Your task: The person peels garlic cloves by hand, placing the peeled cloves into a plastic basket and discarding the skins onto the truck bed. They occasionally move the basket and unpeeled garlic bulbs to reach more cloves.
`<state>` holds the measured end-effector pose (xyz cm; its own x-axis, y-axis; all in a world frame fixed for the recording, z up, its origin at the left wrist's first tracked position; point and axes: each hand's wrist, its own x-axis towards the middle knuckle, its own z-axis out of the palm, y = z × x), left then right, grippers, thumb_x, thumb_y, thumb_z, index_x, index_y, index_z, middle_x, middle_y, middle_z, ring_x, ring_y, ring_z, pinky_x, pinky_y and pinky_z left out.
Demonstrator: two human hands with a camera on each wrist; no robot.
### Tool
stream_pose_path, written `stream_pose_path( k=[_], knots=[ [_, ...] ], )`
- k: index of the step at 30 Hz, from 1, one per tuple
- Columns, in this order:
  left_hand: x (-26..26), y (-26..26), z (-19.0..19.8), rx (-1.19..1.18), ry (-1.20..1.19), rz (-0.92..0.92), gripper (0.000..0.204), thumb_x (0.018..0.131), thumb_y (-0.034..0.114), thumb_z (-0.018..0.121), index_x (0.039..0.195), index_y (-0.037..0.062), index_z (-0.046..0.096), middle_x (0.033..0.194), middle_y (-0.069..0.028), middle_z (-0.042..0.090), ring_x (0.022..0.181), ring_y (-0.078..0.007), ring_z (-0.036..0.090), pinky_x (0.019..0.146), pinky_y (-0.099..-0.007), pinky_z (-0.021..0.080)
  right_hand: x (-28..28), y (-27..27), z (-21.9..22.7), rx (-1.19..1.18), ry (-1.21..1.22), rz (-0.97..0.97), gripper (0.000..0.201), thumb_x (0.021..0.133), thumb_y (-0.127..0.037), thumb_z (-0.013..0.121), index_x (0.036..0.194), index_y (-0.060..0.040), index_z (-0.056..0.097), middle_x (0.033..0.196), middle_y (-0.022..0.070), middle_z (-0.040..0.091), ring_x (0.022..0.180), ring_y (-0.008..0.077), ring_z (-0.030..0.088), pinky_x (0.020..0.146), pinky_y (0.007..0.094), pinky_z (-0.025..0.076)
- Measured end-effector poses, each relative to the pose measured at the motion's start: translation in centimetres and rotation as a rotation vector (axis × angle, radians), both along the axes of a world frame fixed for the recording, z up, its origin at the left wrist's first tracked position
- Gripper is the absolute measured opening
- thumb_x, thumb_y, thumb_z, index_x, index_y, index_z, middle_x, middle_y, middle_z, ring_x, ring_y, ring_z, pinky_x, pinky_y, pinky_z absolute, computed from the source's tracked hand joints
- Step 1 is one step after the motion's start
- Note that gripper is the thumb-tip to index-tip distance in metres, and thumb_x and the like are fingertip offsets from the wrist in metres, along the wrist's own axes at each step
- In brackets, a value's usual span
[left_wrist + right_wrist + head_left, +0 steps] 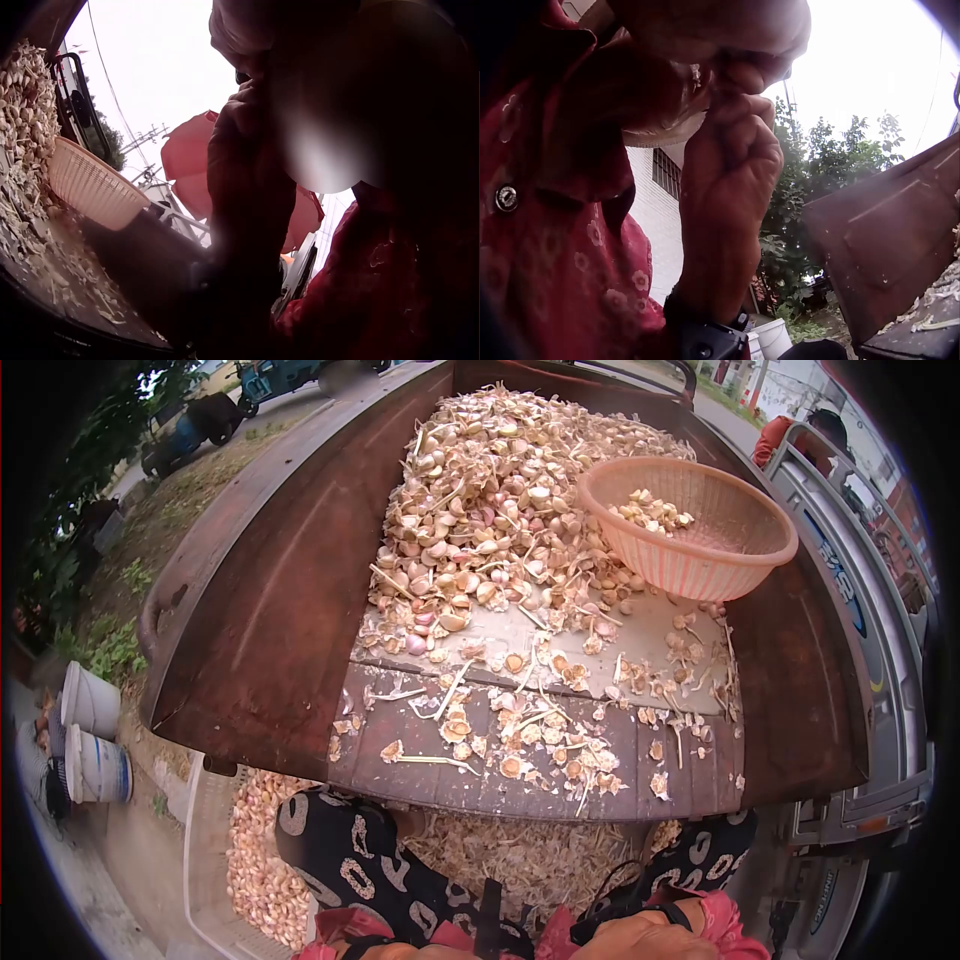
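Note:
At the bottom edge of the head view my left hand (pixel 425 952) and right hand (pixel 635 940) are raised close to my body, mostly cut off. The right wrist view shows the left hand (pixel 735 150) with curled fingers, right below the right hand (pixel 720 30). Their fingertips meet in shadow, and I cannot tell what they hold. Farther off, a heap of garlic cloves (pixel 500 500) lies on the cart bed (pixel 430 725). A pink plastic basket (pixel 700 565) rests against the heap, with pale peeled cloves (pixel 652 512) inside.
Garlic stems and root ends (pixel 515 765) litter the bed's near edge. Rusty side walls (pixel 270 580) flank it. Below, a white crate (pixel 200 870) holds more cloves, beside a heap of husks (pixel 520 855) between my knees. White buckets (pixel 98 765) stand at left.

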<state>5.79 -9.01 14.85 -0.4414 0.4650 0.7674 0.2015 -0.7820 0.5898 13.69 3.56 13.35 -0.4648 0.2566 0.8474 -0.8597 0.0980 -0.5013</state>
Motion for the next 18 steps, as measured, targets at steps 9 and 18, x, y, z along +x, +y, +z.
stream_pose_path(
  k=[9,18],
  knots=[
    [-6.8,5.3,-6.9,-0.603,-0.171,0.133,0.015,0.091,0.008,0.070,0.104,0.0039,0.064,0.081,-0.0026,0.064,0.064,-0.0083,0.055,0.056,-0.0212,0.042,-3.6,5.7,-4.7,0.035,-0.763,-0.273,0.024,0.097,-0.017,0.064,0.113,0.0005,0.058,0.087,0.0052,0.063,0.067,0.0074,0.053,0.054,0.0218,0.042],
    [-8.1,6.7,-11.5,-0.505,-1.048,-0.497,0.018,0.101,0.019,0.058,0.114,0.0064,0.054,0.082,-0.0012,0.060,0.058,-0.0027,0.044,0.044,-0.0151,0.026,-5.4,7.8,-8.2,-0.696,-1.019,0.324,0.024,0.104,-0.026,0.054,0.109,-0.0024,0.054,0.079,-0.0005,0.057,0.058,0.0036,0.043,0.048,0.0201,0.033]
  ],
)
